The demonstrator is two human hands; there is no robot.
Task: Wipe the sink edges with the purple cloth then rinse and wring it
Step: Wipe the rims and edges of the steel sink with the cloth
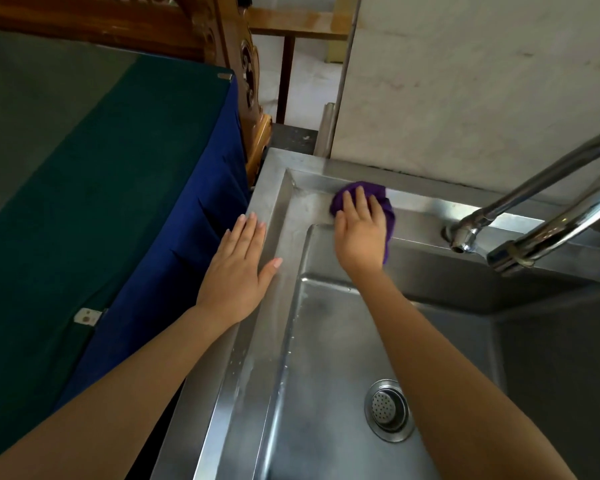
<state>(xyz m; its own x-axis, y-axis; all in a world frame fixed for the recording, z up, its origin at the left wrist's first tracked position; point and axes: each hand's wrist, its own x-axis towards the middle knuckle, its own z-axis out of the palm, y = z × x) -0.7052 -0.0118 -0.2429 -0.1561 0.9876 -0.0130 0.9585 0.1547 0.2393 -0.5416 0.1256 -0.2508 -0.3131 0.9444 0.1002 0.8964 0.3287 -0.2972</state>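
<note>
The purple cloth [374, 194] lies bunched on the far rim of the steel sink [281, 209], near its back left corner. My right hand [361, 230] lies flat on top of the cloth, fingers straight, pressing it onto the metal. Part of the cloth hangs past my palm over the basin's back wall. My left hand [239, 268] rests flat on the sink's left rim, fingers straight and together, holding nothing. The left rim shows wet streaks and droplets.
A chrome tap [534, 216] arches over the basin from the back right rim. The drain strainer [388, 408] sits in the basin floor. A table with a green and blue cover [118, 188] stands to the left, and a stained wall [482, 81] rises behind the sink.
</note>
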